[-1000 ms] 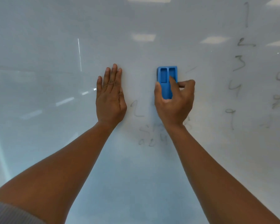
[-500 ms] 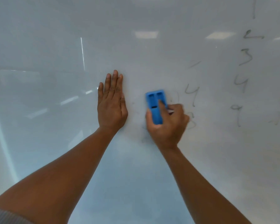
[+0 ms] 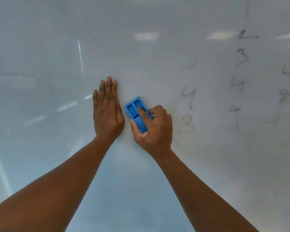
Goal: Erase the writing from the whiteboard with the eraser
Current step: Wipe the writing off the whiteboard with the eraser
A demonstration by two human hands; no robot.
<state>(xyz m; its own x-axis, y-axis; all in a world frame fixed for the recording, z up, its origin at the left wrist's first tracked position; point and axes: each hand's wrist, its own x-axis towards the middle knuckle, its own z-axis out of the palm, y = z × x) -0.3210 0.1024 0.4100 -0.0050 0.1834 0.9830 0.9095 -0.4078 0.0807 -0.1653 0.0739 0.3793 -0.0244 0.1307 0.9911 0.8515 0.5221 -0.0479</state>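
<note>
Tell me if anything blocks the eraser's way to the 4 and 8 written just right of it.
Nothing visible does. The right hand grips the blue eraser on the whiteboard; bare board lies up to the 4 and 8. The left hand rests opposite.

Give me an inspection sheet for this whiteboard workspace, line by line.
Surface: whiteboard, glossy, ceiling-light reflections, faint smears.
Job's things: blue eraser tilted, against the board; handwritten digits remain to the right, a 4 and 8 nearest the eraser.
Clutter: nothing seen.
Grips: left hand flat on the board, fingers straight; right hand holds the eraser, one finger on top.
Cables: nothing seen.
Surroundings: nothing seen beyond the board.
</note>
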